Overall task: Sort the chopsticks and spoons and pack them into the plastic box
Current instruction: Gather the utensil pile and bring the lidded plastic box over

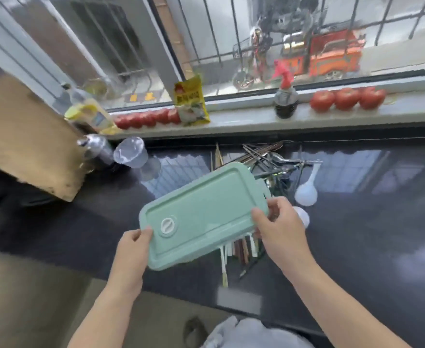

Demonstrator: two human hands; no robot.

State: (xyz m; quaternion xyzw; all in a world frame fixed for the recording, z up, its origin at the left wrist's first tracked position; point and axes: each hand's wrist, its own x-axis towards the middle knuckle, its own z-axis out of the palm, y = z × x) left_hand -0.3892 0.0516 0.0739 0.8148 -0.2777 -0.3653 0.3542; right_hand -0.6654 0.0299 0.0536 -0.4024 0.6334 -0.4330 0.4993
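Observation:
A mint-green plastic box (204,212) with a white round valve on its lid is held tilted above the black counter. My left hand (135,243) grips its near left corner and my right hand (279,229) grips its right edge. Under and beyond the box lies a mixed pile of chopsticks and metal spoons (269,156). More chopstick ends (236,249) stick out below the box. A white plastic spoon (306,192) lies to the right, and a second white spoon (303,216) shows behind my right hand.
A brown board (25,146) leans at the left, with a steel shaker (97,146) and a clear plastic cup (131,153) beside it. On the window sill stand tomatoes (344,99), a yellow packet (191,101), a dark bottle (285,101) and an oil bottle (91,114).

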